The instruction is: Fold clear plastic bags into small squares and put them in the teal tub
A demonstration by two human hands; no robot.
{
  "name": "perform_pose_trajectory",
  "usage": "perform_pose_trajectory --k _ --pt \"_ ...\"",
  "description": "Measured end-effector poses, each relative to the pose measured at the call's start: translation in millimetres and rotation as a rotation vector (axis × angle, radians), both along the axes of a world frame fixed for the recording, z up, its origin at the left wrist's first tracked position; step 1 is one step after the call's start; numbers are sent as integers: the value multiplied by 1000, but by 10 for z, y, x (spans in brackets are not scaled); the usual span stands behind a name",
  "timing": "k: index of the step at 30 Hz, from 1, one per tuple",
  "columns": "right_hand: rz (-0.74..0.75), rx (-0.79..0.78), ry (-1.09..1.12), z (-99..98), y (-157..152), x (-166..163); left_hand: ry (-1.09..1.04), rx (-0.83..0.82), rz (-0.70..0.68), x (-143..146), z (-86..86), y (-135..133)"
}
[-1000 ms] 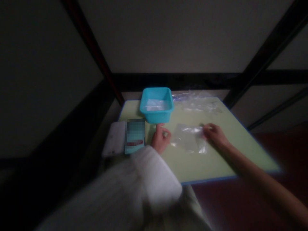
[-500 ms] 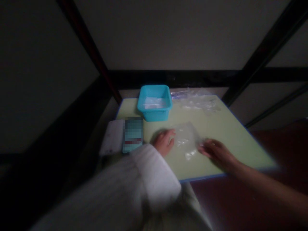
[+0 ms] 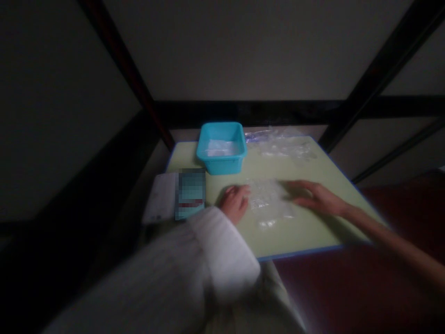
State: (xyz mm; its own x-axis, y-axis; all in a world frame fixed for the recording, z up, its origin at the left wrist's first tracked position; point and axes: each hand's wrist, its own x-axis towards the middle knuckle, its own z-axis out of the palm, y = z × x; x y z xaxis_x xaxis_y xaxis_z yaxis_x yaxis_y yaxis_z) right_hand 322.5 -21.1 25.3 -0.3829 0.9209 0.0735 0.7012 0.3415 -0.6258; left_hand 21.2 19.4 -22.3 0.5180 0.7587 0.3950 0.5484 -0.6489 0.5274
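Note:
A clear plastic bag (image 3: 267, 202) lies flat on the pale yellow table (image 3: 333, 185), wrinkled and shiny along its near edge. My left hand (image 3: 235, 203) rests at the bag's left edge, fingers loosely bent and apart. Over on the bag's right side, my right hand (image 3: 314, 197) hovers low with thumb and fingers apart, its fingertips close to the bag's upper right edge. Whether those fingertips touch the plastic is too blurred to tell.
A turquoise basket (image 3: 224, 164) holding white sheets or packets stands at the back. Several crumpled clear bags (image 3: 285, 144) lie at the back right. At the left edge are a pixelated greenish item (image 3: 190, 192) and a white flat object (image 3: 160, 197).
My right hand has opened from a pinch at the bag's right edge and moved right and away from me. The bag now lies flatter. My left hand stays nearly in place.

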Motion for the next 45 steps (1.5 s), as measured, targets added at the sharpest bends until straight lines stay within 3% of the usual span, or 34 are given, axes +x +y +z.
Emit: perform_pose_trajectory --k 3,6,26,33,38,42,45 --pt "217 -4 -158 -60 147 -105 15 7 -2 -7 -8 -3" --pt "296 -82 -292 -141 239 -135 25 14 -2 -5 -13 -13" --pt "277 -72 -374 -222 222 -150 175 53 10 -48 73 -7" --pt "235 139 -388 -223 176 -295 174 76 -4 0 81 -26" --pt "223 268 -470 -372 171 -516 340 82 -94 55 95 -52" --pt "220 317 -498 -513 178 -564 458 42 -92 64 49 -51" --pt "202 322 -423 -520 188 -532 433 -5 -90 55 29 -46"
